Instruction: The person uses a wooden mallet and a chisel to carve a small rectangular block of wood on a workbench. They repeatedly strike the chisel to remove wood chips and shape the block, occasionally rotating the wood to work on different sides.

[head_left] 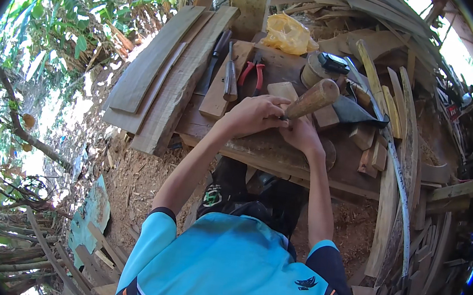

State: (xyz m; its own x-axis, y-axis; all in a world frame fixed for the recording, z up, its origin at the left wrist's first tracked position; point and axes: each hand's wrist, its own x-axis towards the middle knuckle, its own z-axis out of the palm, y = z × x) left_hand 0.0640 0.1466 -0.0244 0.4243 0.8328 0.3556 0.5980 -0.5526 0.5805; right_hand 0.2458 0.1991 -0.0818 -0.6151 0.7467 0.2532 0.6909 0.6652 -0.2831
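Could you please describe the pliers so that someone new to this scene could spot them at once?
On the wooden workbench, find the left hand. The pliers lie just beyond it, nearer than the crumpled yellow bag, with handles spread toward that hand. Their bright red handles set them apart from the wooden-handled tools to their left.

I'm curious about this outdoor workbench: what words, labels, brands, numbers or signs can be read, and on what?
None reads clearly.
Dark trousers: marks above a green emblem, too small to read.
Turquoise shirt: dark emblem, no legible lettering.
Red object, right: pale mark, too blurred.
Black device: nothing legible.
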